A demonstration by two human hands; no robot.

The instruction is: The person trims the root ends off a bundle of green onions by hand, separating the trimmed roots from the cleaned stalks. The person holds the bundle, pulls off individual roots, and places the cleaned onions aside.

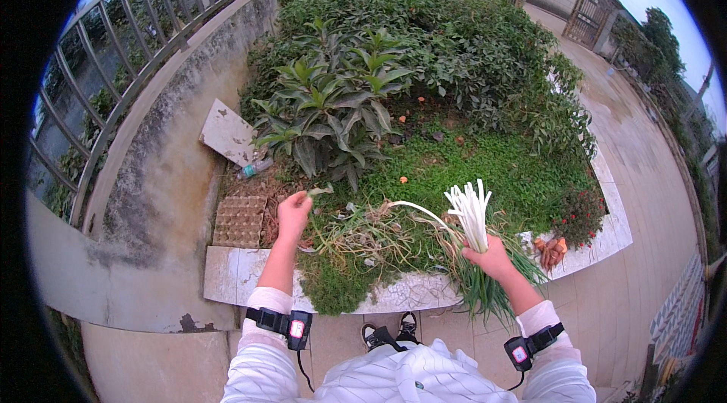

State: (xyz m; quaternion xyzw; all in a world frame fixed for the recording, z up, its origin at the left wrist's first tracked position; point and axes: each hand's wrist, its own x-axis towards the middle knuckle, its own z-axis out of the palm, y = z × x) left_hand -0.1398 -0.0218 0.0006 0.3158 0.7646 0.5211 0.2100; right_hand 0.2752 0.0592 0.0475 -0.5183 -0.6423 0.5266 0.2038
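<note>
My right hand [489, 258] grips a bunch of green onions [471, 213], the white stalks pointing up and the green leaves hanging down over the white tiled edge. One stalk [417, 210] with roots at its tip sticks out to the left from the bunch. At the left, my left hand [295, 211] is raised with its fingers pinched on a thin, pale green leaf piece [321, 191]. Between my hands lies a heap of stripped, yellowing leaves and roots [375, 235] on the low greenery.
Brown egg trays [239, 222] lie left, near a plastic bottle [255, 168] and a whitish board [229, 131]. A leafy shrub [335, 102] rises ahead. Brownish root vegetables [551, 254] rest on the tiled edge [610, 227] by a red-flowered plant [579, 215]. A metal railing [128, 76] tops the left wall.
</note>
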